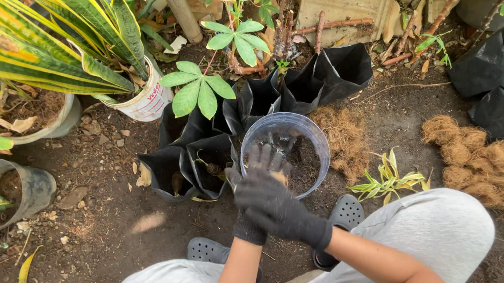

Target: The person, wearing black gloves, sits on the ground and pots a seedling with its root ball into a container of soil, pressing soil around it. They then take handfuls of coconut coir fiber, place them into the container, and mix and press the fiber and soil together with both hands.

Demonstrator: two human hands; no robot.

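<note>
Right hand point(273, 206) lies curled over the left hand point(263, 160) at the pot point(312, 131) rim; grip unclear. Pot between the feet, part-filled with soil; grow bags point(191, 160) beside look unfilled.

Soft, even daylight fills the scene, bright without glare, and shadows on the dark brown soil ground point(108, 203) are faint. The picture is sharp in the middle, while the striped green-and-yellow leaves point(18, 43) bend and stretch slightly toward the left edge.
</note>
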